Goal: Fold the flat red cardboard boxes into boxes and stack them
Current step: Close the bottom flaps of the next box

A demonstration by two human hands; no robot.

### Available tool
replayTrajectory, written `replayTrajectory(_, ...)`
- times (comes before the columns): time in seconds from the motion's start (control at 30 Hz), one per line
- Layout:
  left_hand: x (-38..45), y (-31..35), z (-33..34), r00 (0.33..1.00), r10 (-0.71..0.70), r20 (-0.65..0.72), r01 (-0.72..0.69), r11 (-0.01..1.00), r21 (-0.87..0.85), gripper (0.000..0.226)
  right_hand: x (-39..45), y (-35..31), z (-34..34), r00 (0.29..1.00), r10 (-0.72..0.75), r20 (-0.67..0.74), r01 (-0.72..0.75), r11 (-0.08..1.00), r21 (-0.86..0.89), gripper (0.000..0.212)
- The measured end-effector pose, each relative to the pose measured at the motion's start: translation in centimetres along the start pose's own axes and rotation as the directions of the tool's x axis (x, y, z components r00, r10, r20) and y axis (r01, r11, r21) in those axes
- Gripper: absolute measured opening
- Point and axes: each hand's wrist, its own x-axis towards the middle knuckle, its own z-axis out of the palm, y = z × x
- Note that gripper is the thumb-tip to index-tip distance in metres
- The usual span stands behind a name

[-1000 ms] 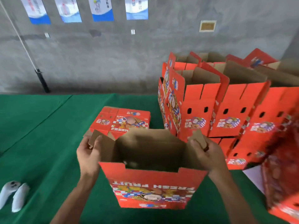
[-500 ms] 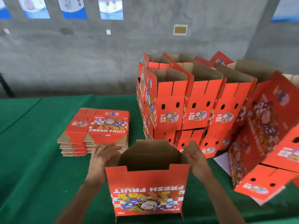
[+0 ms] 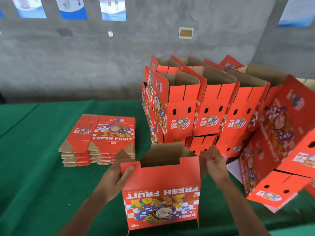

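A red cardboard box printed FRESH FRUIT stands upside down in front of me, its open brown inside facing up. My left hand grips its left side wall, thumb on the front panel. At the right top corner, my right hand pinches a flap. A stack of flat red boxes lies on the green table to the left. Folded red boxes are stacked in rows behind.
More folded red boxes lean tilted at the right, over white paper. The green cloth table runs to a grey wall hung with posters.
The view has swung right and down. The box stands more upright and nearer, and both hands have shifted from its inner flaps to its outer side walls.
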Motion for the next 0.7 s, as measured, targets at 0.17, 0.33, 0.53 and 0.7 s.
replayTrajectory(0.17, 2.1, 1.1, 0.8, 0.986, 0.004, -0.165, 0.049, 0.948, 0.316, 0.070, 0.4, -1.3, -1.0, 0.961, -0.187, 0.202, 0.163, 0.978, 0.132, 0.026)
replayTrajectory(0.33, 2.9, 2.7, 4.3, 0.978, 0.175, -0.115, -0.060, 0.761, 0.646, 0.070, -0.1, -1.1, 0.1, 0.957, -0.197, 0.213, 0.174, 0.977, 0.119, 0.054)
replayTrajectory(0.53, 4.5, 4.9, 7.4, 0.911, 0.412, -0.020, -0.282, 0.658, 0.698, 0.078, -1.1, 1.0, 1.0, 0.937, -0.243, 0.250, 0.253, 0.967, -0.010, 0.050)
replayTrajectory(0.7, 5.2, 3.8, 7.5, 0.854, 0.518, 0.051, -0.400, 0.592, 0.699, 0.105, 0.6, 0.8, 2.1, 0.943, -0.277, 0.185, 0.287, 0.957, -0.035, 0.029)
